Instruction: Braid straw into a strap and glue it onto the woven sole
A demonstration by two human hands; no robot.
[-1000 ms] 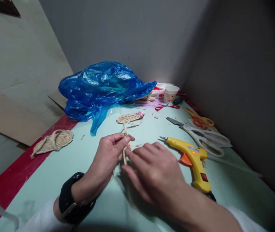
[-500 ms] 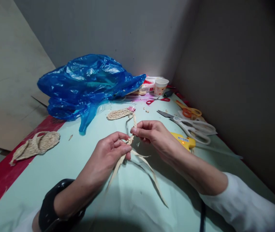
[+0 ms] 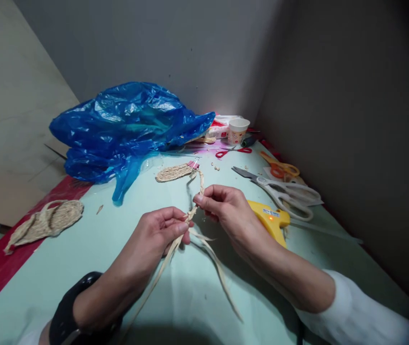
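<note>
Left hand (image 3: 157, 234), right hand (image 3: 228, 207) pinching one straw-like braid (image 3: 192, 213).
Beyond braid: one ribbed oval pad (image 3: 173, 173); rightward, three scissors (image 3: 262, 181).

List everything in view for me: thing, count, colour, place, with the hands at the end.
Braid: one, straw, between the hands
Woven pieces: two, straw, left and centre
Bag: one, blue, back left
Packet: one, white and red, left of cup
Cup: one, white, back
Roll: one, dark, right of cup
Scissors: three pairs, red-, orange- and white-handled, back to right
Glue gun: one, yellow, right
Table: one, pale green, beneath
Sleeves: two, white, lower corners
Left hand: one, bare, lower centre
Right hand: one, bare, centre
</note>
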